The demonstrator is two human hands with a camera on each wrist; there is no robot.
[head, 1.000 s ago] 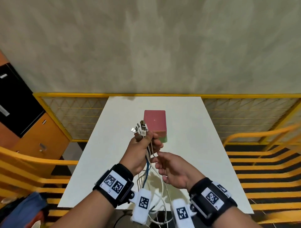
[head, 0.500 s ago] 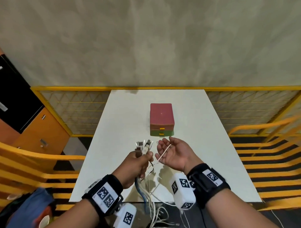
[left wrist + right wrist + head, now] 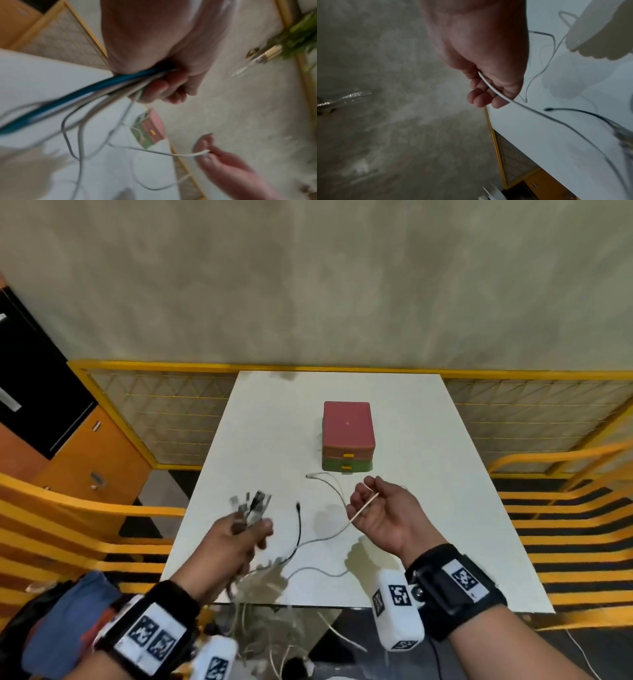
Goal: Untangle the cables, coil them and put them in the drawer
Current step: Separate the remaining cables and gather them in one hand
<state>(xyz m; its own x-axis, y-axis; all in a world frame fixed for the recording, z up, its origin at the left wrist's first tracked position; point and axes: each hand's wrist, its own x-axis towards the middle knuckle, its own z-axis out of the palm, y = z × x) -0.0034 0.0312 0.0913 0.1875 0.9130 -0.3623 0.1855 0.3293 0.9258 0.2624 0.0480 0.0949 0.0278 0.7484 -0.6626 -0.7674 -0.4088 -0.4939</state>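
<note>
My left hand [image 3: 239, 537] grips a bundle of cables [image 3: 109, 86], blue, grey and white, with their plug ends [image 3: 251, 503] sticking up above the fist. My right hand [image 3: 380, 508] is palm up, and its curled fingers [image 3: 481, 97] hold one white cable [image 3: 363, 506] that runs down to the table. A black cable end [image 3: 298, 510] and a white cable end [image 3: 310, 475] lie loose on the white table [image 3: 445, 474]. The small drawer unit [image 3: 347, 436], red on top and green below, stands behind them with both drawers closed.
More cable loops [image 3: 274, 642] hang off the table's front edge. Yellow railings [image 3: 85, 508] flank the table on both sides. An orange and black cabinet [image 3: 68, 460] stands at the left.
Both hands have come down and apart, the left going left with the bundle. The right hand has drawn one white cable out, and loose cable ends now lie on the table.
</note>
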